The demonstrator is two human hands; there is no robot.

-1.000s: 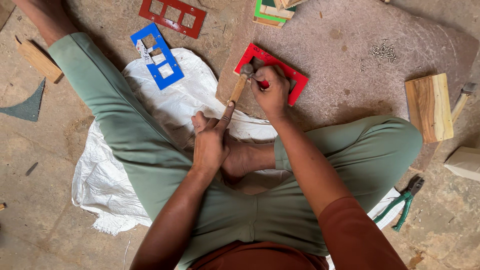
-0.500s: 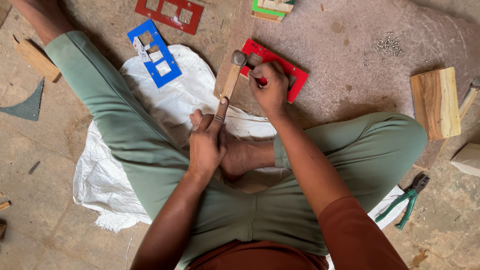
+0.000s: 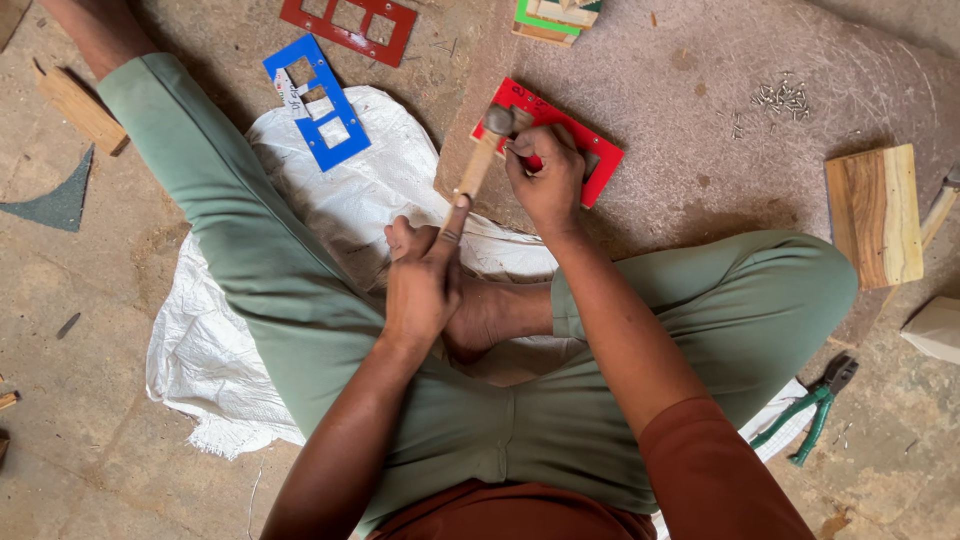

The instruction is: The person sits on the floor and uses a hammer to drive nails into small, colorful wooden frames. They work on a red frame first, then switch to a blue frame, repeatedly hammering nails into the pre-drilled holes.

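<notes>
Left hand clamps the wooden-handled hammer, index finger extended, its head at twelve o'clock, while right hand pinches down on the red frame.

Open stone floor at 1 o'clock of the red frame, only a scatter of small nails there. Blocked at 9 o'clock by the hammer, at 3 o'clock by a wood block, at 12 o'clock by a green piece.
</notes>
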